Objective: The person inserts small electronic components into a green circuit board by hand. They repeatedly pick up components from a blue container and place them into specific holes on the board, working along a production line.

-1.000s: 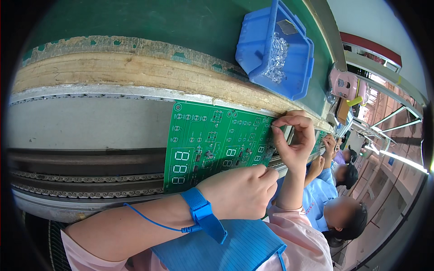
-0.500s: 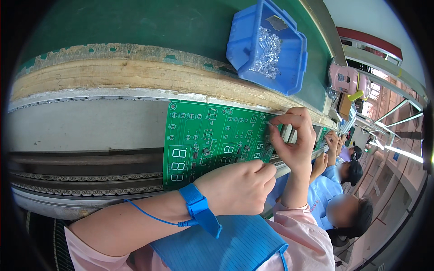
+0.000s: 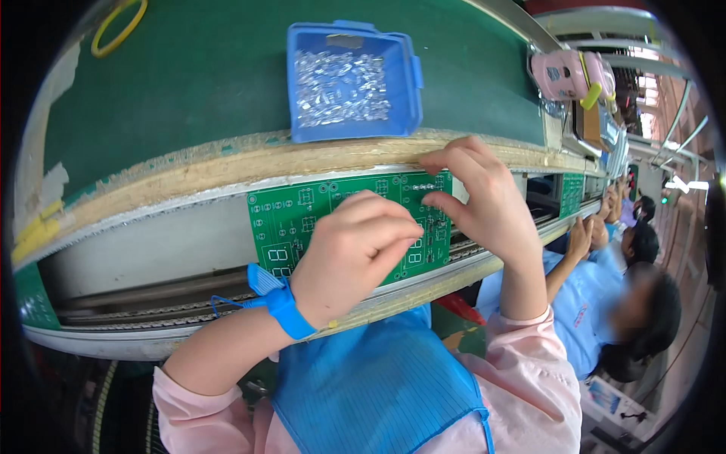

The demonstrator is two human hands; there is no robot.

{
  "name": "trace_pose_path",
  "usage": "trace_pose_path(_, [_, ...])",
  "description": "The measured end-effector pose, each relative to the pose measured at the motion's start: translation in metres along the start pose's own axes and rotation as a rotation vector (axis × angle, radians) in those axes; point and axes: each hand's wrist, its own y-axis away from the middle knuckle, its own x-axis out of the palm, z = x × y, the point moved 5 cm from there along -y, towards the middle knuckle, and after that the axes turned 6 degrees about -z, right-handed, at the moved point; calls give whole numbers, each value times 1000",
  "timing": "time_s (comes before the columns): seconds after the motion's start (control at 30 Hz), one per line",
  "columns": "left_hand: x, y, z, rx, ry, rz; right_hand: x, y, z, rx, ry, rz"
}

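A green circuit board (image 3: 344, 189) with white digit displays and small parts lies in the conveyor track in front of me. Over its middle is my left hand (image 3: 352, 246), wearing a blue wrist strap (image 3: 287, 310). Its thumb and fingers are pinched together; anything between them is too small to make out. My right hand (image 3: 484, 204) hovers at the board's right end, thumb and forefinger spread apart with nothing visible between them. Small clear parts (image 3: 423, 187) stand in a row near that hand. Part of the board is hidden beneath my left hand.
A blue bin (image 3: 355, 135) of small clear parts stands on the green bench (image 3: 204, 83) beyond the wooden ledge (image 3: 227, 165). Another board (image 3: 38, 299) sits at the left on the conveyor. A pink container (image 3: 563, 76) is far right. Co-workers in blue (image 3: 560, 310) sit along the line at right.
The view has shifted, so the bin appears further left and more of the bench shows. My right thumb and forefinger have parted. My left hand has moved up over the board.
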Motion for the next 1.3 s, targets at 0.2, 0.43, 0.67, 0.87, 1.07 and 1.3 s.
trace_pose_path(0.2, [-5, 4, 3, -271, 385, -41, -12, -49, 2, -248, -47, -389])
trace_pose_path(0.43, [2, 1, -8, -202, 323, -21, 17, -86, 35, -488, 261, -473])
trace_pose_path(0.67, [4, -2, -20, -102, 99, 10, 35, -95, 36, -325, 391, -248])
trace_pose_path(0.87, [5, -17, -23, 107, -488, 27, 34, -98, 37, -305, 288, -337])
trace_pose_path(1.07, [11, -28, -6, -50, -610, -12, 10, -96, 25, -194, -72, -364])
trace_pose_path(1.3, [18, -34, 1, -62, -618, 37, -21, -25, -13, -104, -367, -645])
